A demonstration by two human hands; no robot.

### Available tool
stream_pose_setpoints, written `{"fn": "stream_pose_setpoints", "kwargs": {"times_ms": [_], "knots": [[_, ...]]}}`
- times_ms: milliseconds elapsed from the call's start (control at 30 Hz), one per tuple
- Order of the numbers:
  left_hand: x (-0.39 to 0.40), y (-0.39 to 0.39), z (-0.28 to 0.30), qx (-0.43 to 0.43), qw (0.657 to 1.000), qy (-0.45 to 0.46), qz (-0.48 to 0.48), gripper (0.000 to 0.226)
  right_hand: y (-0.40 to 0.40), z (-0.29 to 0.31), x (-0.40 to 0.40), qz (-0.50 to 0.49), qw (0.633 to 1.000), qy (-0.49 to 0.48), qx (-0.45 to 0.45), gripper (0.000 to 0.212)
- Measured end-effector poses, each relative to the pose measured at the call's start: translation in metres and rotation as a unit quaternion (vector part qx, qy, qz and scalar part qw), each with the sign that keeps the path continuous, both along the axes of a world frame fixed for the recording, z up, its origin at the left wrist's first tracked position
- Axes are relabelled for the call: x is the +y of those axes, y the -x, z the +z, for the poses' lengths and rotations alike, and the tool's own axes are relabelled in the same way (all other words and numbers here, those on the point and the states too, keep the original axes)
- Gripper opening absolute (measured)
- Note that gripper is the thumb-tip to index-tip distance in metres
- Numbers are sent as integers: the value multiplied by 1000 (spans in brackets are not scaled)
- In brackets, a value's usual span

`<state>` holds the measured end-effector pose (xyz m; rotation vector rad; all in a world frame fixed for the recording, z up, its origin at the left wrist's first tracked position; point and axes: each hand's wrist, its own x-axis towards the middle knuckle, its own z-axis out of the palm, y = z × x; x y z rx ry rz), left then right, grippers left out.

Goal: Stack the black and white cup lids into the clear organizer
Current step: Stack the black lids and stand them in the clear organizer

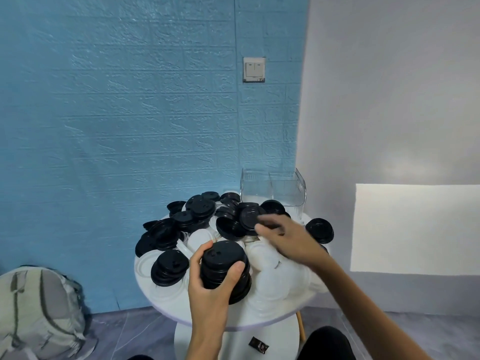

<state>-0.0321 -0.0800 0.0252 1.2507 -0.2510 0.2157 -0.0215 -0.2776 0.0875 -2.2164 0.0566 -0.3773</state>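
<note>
From the head view, I read this as the gathering step. My left hand (213, 276) has thumb and fingers wrapped round a stack of black lids (224, 268), held at the near edge of the round white table (233, 319). My right hand (283, 236) reaches out over the heap toward a loose black lid (250, 219) farther in; motion blur smears it, so I cannot tell whether the fingers are pinching that lid or only arriving at it.

The clear organizer (272, 188) stands at the table's far edge, beyond the heap, and I see no lids in its two compartments, so I judge the task barely begun. Next, I think the right hand needs a clean pinch on that lid's rim, then has to seat it on the left hand's stack without tipping it; after that the stack must cross the whole heap to reach the organizer.

The table is crowded with black lids on its far and left parts and white lids (262, 253) near its right. Behind the table is a blue brick-textured wall with a light switch (254, 69); a grey backpack (39, 307) lies on the floor left of the table.
</note>
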Motion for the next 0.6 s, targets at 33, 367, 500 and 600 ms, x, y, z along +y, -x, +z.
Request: {"fn": "stream_pose_setpoints", "kwargs": {"times_ms": [33,367,500,600], "knots": [[0,0,0,0,1000,3,-2,68,-4,2,-15,-39,999,31,-3,47],[-8,2,-1,3,999,-18,-29,60,-43,-28,-80,-94,931,280,213,110],[-8,5,-1,4,998,-47,-40,63,-46,-38,-78,-80,932,282,212,110],[-8,5,-1,3,998,-47,-43,64,-46,-40,-76,-80,936,276,205,107]]}}
